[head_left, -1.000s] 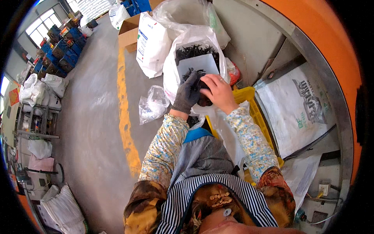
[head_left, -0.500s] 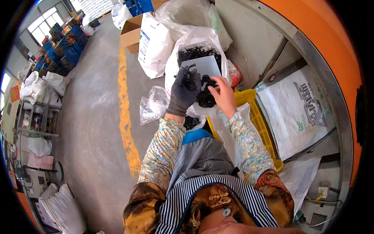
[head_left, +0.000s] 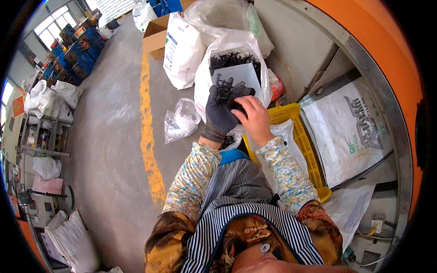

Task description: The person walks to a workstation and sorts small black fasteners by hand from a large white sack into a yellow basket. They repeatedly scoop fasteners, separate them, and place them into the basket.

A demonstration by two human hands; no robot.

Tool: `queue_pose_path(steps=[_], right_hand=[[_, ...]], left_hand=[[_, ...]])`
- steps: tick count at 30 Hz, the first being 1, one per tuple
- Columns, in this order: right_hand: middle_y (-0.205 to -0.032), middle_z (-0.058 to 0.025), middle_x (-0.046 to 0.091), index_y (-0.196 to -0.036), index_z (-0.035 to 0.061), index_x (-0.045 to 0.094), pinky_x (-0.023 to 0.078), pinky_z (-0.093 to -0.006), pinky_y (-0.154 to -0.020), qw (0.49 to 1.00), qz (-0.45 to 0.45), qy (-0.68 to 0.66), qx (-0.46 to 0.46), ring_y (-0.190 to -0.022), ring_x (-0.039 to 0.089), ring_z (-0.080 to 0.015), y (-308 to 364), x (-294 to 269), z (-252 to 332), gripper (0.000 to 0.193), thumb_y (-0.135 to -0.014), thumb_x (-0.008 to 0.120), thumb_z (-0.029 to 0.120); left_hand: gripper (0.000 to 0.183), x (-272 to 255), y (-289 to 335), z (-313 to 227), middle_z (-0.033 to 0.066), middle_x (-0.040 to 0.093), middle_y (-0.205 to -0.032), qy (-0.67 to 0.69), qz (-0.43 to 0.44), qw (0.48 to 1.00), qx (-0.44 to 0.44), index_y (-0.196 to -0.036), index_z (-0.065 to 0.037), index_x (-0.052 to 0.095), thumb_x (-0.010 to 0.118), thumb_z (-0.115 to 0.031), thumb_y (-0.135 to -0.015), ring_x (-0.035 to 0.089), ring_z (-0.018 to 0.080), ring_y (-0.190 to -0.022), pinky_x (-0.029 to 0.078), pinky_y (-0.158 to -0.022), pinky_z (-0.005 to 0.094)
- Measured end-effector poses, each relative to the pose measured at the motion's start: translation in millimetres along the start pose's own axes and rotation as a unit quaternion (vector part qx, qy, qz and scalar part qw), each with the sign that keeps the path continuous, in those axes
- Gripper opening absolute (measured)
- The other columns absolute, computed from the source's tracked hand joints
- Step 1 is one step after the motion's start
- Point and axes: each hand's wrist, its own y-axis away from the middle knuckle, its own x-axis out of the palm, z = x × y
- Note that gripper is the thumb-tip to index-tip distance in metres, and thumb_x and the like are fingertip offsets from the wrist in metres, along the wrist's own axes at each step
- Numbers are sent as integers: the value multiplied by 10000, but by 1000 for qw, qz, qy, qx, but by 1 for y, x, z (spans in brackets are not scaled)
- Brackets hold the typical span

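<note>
A tall white sack (head_left: 183, 54) is standing on the floor (head_left: 109, 150) at the left of an open white sack (head_left: 203, 84), and a cardboard box (head_left: 154, 38) is sitting behind it. A large clear bag (head_left: 218, 16) is bulging up at the far side of the open sack, while a red bag (head_left: 276, 86) is showing just beside its right edge. A small clear bag (head_left: 182, 120) is lying on the floor to the left, between the sacks and a yellow floor line (head_left: 148, 132). At the right, a yellow basket (head_left: 304, 136) is resting close to the person, with a white plastic bag (head_left: 287, 130) covering part of it.

In the mouth of the open sack a pale tray (head_left: 244, 73) is lying tilted, hiding some of the black parts (head_left: 234, 60) heaped behind it. The hands, in turn, are blocking the tray's near end.

The left hand (head_left: 221, 113), in a dark glove, is turning its palm upward and cradling a cluster of thin, branching black pieces (head_left: 222, 88) — they are sticking up above the palm, in front of the tray. The right hand (head_left: 256, 119), bare, is reaching in from the right with bent fingers, its fingertips meeting the glove's edge; whether it is pinching a piece cannot be told — dark glove and dark pieces are blending together there.
</note>
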Motion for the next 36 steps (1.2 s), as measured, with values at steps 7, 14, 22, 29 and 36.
queue_pose_path(steps=[7,14,22,29,36], right_hand=[[-921,-72,640,-999,62,638,511,-408,-698,993,28,110,8,-825,630,-299,11,15,4,203,-824,677,156],[-636,-155,590,-869,24,607,458,-417,-588,919,83,-202,329,-630,605,-347,10,10,-5,158,-882,559,173],[-759,-165,635,-935,26,624,484,-424,-652,958,0,-88,272,-702,625,-354,20,17,-28,167,-892,585,183],[-1146,-98,582,-1157,85,631,483,-425,-832,976,63,-65,196,-959,587,-318,2,-2,-10,315,-843,617,80],[-1168,-76,581,-1071,97,667,409,-426,-986,996,75,-49,-25,-1120,513,-317,-23,-6,-3,400,-713,575,-56]], left_hand=[[608,-5,5,3,202,424,-1453,47,77,996,-15,-1470,-47,347,384,-429,-998,370,375,-1348,245,-1146,477],[622,-20,12,-1,170,566,-1311,62,1,998,-7,-1432,-47,410,489,-435,-952,463,344,-1277,367,-1075,441],[565,-22,21,-4,140,616,-1215,100,31,994,25,-1385,-47,461,484,-407,-949,525,305,-1224,309,-1121,529],[566,-3,29,-11,196,510,-1380,91,30,995,7,-1446,-65,387,434,-380,-978,452,338,-1317,293,-1137,524],[602,-9,39,-9,175,481,-1398,110,-20,994,5,-1478,-66,334,446,-377,-975,505,360,-1254,389,-1071,519]])
